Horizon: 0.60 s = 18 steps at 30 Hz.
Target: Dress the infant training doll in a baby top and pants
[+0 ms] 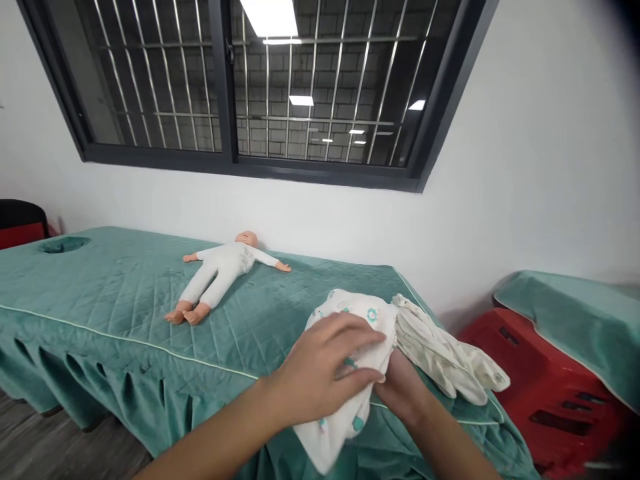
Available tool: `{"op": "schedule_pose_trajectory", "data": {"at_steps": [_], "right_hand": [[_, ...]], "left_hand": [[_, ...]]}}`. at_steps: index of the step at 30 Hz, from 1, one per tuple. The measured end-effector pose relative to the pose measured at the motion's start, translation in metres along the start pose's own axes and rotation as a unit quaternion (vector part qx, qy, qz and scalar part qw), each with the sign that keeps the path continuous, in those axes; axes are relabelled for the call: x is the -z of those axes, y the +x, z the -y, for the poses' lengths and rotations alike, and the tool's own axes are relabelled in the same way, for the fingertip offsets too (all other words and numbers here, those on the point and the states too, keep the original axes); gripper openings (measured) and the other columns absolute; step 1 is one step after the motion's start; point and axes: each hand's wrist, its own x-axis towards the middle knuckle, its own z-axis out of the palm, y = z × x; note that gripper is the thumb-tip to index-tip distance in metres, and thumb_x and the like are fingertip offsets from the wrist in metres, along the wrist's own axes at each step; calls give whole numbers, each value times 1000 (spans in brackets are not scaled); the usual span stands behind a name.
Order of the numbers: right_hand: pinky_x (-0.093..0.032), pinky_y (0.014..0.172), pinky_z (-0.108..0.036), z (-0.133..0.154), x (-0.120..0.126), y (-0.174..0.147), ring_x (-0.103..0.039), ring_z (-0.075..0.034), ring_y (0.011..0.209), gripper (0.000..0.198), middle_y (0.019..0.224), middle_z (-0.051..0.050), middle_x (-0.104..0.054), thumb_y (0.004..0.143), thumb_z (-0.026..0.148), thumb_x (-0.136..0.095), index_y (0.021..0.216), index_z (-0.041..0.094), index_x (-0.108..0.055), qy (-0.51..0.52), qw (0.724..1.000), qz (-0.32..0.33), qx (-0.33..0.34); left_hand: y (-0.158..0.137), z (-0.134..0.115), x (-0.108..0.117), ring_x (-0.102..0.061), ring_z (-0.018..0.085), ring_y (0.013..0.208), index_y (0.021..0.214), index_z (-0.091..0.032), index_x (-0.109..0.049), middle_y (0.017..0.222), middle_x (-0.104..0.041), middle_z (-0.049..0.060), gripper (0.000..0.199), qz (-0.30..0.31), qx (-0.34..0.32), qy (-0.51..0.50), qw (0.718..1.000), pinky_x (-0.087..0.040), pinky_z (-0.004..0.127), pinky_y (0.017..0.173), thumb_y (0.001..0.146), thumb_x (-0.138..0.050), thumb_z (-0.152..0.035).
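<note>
A white cloth [345, 303] with green and pink printed motifs is bunched over the near edge of the bed, one corner hanging down. Across its front lies my left hand [330, 373], fingers bent round the fabric and thumb below them. My right hand [403, 387] grips the same cloth from the right side, its fingertips hidden behind the fabric. Just right of it, a cream-white printed baby garment [445, 353] lies crumpled on the bed. Farther left, a baby doll [223, 267] in a white bodysuit rests on its back, arms spread.
The bed has a green quilted cover [125, 287] with a face hole [65, 245] at the far left. Stacked red plastic stools [545, 380], partly under green fabric [590, 317], stand at the right. A barred window [320, 87] is set in the white wall behind.
</note>
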Motion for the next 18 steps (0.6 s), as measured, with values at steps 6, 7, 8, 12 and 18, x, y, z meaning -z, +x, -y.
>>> {"op": "schedule_pose_trajectory", "data": {"at_steps": [6, 7, 8, 12, 18], "right_hand": [[-46, 106, -49, -19, -20, 27, -58, -29, 125, 45, 127, -5, -68, 86, 47, -58, 126, 27, -63, 152, 988, -23, -32], [-46, 106, -49, -21, -25, 33, -57, -29, 125, 46, 127, -6, -68, 86, 46, -58, 127, 27, -62, 151, 988, -6, -33], [-45, 106, -50, -22, -31, 37, -57, -30, 126, 46, 127, -6, -67, 86, 46, -57, 128, 26, -62, 147, 988, 14, -36], [-42, 108, -50, -26, -44, 40, -56, -28, 127, 47, 135, -8, -62, 86, 42, -62, 131, 27, -59, 89, 993, 65, -52], [-41, 108, -54, -13, -25, 15, -52, -31, 131, 42, 140, -8, -57, 83, 47, -68, 121, 32, -64, -82, 995, 8, -63]], "left_hand": [[-18, 42, 8, -33, 33, 142, 151, -29, -25, 158, -25, 12, 102, -2, 236, -73, 969, -38, 50, 113, 67, -82, -41], [-20, 50, 5, -36, 32, 141, 150, -28, -26, 156, -29, 12, 101, -14, 254, -89, 963, -37, 48, 114, 66, -82, -38], [-23, 59, 4, -39, 30, 139, 148, -26, -29, 153, -36, 12, 96, -35, 268, -99, 958, -37, 47, 114, 67, -80, -35], [-39, 89, 15, -55, 25, 124, 135, -23, -42, 136, -56, 9, 68, -129, 321, -120, 930, -44, 40, 107, 74, -71, -26], [-118, 118, 109, -58, 25, 117, 127, -24, -46, 125, -62, 0, 55, -220, 428, 50, 875, -47, 32, 98, 76, -68, -27]]}}
